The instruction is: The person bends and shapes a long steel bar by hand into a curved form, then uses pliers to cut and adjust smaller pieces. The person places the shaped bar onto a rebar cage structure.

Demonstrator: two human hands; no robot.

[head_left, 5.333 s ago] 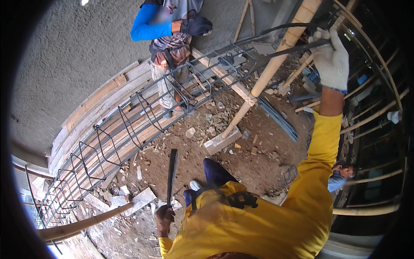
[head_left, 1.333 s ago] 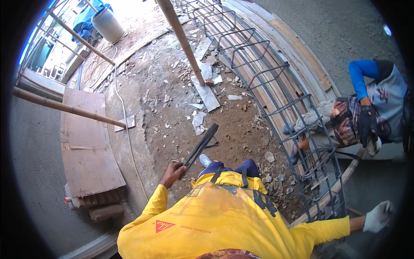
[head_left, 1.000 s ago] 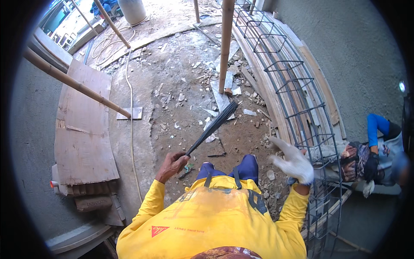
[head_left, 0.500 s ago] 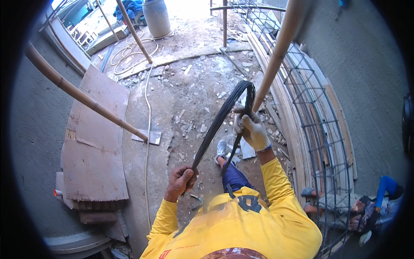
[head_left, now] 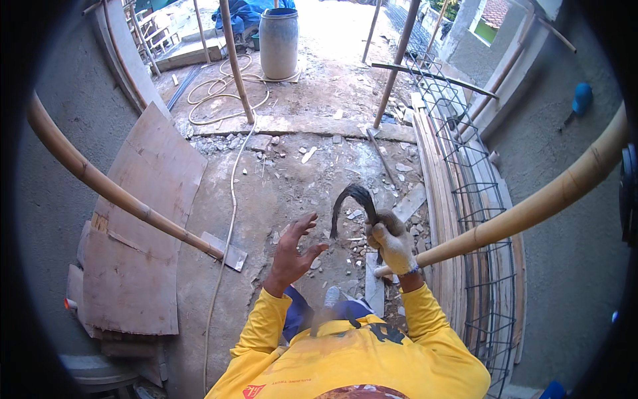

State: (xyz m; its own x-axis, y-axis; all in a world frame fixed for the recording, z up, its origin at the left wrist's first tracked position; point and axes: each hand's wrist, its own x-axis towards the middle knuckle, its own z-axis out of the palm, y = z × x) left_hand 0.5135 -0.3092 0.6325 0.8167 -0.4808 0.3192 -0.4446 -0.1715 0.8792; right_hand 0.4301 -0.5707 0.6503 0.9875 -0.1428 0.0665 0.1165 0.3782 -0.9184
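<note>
One bent bundle of black strands (head_left: 361, 194) is pinched in the gloved right hand (head_left: 393, 246) above the debris-strewn ground (head_left: 292, 176), its loose end (head_left: 334, 228) suspended between the hands, while the bare left hand (head_left: 291, 258) is held spread nearby.

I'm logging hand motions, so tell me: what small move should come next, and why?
Perhaps move the bare left hand to the drooping end of the black bundle: that hand is open and holds nothing, while the gloved right hand alone grips the bundle.
</note>
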